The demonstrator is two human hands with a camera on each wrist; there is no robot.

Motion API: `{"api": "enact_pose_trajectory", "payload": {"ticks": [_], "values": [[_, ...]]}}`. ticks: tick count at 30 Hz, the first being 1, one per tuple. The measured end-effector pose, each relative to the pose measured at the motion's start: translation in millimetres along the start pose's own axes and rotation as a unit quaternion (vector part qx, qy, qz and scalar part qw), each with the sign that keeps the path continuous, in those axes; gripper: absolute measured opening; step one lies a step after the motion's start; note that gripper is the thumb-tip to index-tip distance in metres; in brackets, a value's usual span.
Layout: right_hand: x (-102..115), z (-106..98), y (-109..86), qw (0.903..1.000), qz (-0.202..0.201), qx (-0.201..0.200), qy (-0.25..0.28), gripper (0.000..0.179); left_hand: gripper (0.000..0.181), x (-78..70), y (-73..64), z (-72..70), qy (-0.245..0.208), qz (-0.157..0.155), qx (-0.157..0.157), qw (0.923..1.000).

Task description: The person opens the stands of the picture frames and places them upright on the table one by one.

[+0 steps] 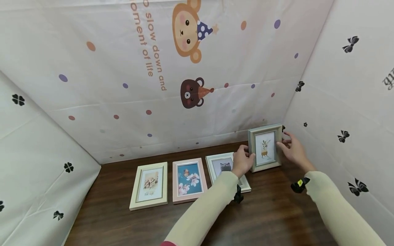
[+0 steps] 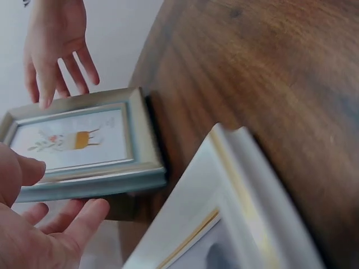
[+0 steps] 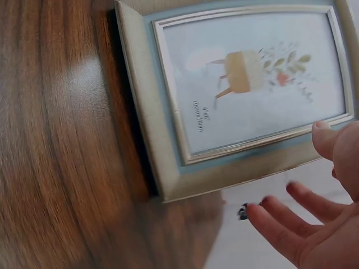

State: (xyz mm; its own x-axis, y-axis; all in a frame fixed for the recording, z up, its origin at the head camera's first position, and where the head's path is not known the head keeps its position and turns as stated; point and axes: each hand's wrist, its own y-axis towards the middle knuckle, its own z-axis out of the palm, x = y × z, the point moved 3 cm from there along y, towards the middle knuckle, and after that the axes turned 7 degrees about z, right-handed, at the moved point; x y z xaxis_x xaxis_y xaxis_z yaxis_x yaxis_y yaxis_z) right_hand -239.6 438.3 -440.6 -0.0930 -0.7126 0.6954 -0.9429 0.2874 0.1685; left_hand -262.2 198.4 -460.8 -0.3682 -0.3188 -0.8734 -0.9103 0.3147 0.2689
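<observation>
Head view showed your left hand (image 1: 243, 160) and right hand (image 1: 293, 148), fingers loosely spread, flanking the upright plant frame (image 1: 265, 147) at the worktop's (image 1: 264, 212) back-right corner, seemingly steadying it.

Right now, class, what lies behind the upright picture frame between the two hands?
Behind the upright frame hangs the spotted cloth backdrop. Under it is the wooden table. The frame's own back is hidden.
</observation>
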Motion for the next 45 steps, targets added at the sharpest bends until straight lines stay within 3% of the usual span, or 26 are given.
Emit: {"api": "enact_pose_trajectory", "payload": {"ticks": [10,20,27,33,45], "values": [[33,-15,-17.0,0.9989,-0.036,0.003,-0.028,0.074,0.039,-11.4,-8.8,-36.5,0.014,0.031,0.022,0.9992],[71,-13,-34.4,0.9904,-0.123,-0.026,-0.058,0.068,0.039,-12.2,-22.4,-76.1,0.02,0.053,0.014,0.9983],[94,-10,-46.4,0.9882,-0.146,-0.018,-0.042,0.068,0.04,-10.0,-33.3,-105.0,0.027,0.031,0.004,0.9992],[112,1,-59.4,0.9842,-0.174,-0.014,-0.031,0.067,0.042,1.8,-42.5,-128.3,0.05,0.022,-0.007,0.9985],[129,29,-69.8,0.9797,-0.199,0.001,-0.021,0.061,0.043,20.0,-60.5,-163.9,0.055,0.011,-0.02,0.9982]]}}
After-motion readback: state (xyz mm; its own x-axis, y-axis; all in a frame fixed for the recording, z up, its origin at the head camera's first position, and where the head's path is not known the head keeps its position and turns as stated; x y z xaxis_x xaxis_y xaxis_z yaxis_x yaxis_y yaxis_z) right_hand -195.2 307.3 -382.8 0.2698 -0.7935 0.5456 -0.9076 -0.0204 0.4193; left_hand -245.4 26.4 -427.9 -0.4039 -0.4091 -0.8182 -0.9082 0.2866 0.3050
